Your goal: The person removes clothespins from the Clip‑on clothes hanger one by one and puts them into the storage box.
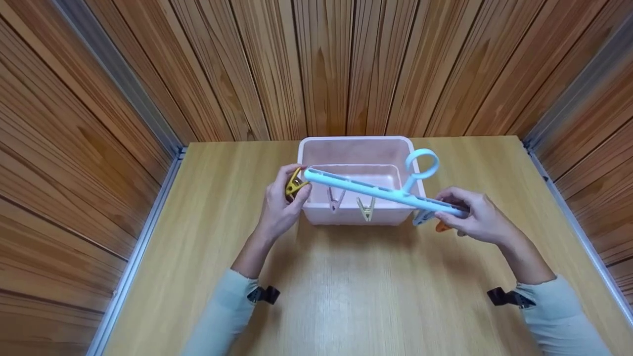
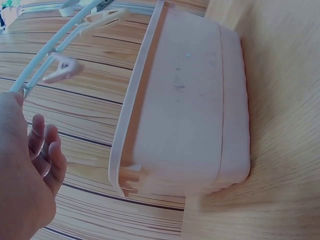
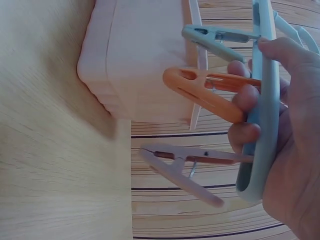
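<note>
A light blue clip hanger (image 1: 356, 187) with a round hook (image 1: 435, 165) is held up in front of the pink bin, tilted down to the right. My right hand (image 1: 477, 217) grips its right end. At the other end, my left hand (image 1: 279, 210) pinches a yellow clothespin (image 1: 293, 187) between thumb and fingers; the left wrist view hides that clothespin. Along the bar hang a pink clothespin (image 1: 335, 200), a pale yellow one (image 1: 366, 209) and a blue one (image 3: 217, 40). Beside my right fingers are an orange clothespin (image 3: 200, 90) and another pale pink clothespin (image 3: 177, 167).
The pink bin (image 1: 356, 216) stands on the wooden table (image 1: 356, 296) near its back edge, behind the hanger. Wood-plank walls (image 1: 326, 69) with metal corner rails (image 1: 148, 207) enclose the table at the back and sides.
</note>
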A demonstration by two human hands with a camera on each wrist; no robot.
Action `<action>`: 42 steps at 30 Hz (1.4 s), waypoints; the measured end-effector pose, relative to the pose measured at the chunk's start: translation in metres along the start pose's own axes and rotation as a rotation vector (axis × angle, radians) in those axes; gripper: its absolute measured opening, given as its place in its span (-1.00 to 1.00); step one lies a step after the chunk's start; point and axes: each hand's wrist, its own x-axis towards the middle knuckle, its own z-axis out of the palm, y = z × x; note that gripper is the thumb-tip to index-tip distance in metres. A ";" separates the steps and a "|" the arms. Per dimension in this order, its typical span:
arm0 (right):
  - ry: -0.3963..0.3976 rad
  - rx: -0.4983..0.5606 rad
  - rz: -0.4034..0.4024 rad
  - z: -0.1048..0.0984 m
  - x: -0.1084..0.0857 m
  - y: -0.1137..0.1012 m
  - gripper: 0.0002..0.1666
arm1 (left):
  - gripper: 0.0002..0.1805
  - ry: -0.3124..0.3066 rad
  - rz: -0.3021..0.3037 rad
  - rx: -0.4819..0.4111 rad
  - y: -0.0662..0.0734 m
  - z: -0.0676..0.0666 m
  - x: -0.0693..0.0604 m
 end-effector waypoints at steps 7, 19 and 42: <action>0.044 -0.050 -0.016 0.004 0.002 0.001 -0.67 | -0.57 0.008 0.015 0.014 0.003 0.001 0.001; 0.038 -0.064 -0.031 0.008 0.002 0.006 -0.73 | -0.60 0.046 0.088 0.016 0.003 0.005 0.000; -0.038 -0.030 -0.087 0.009 0.002 0.002 -0.62 | -0.59 0.057 0.143 -0.057 0.015 0.008 -0.002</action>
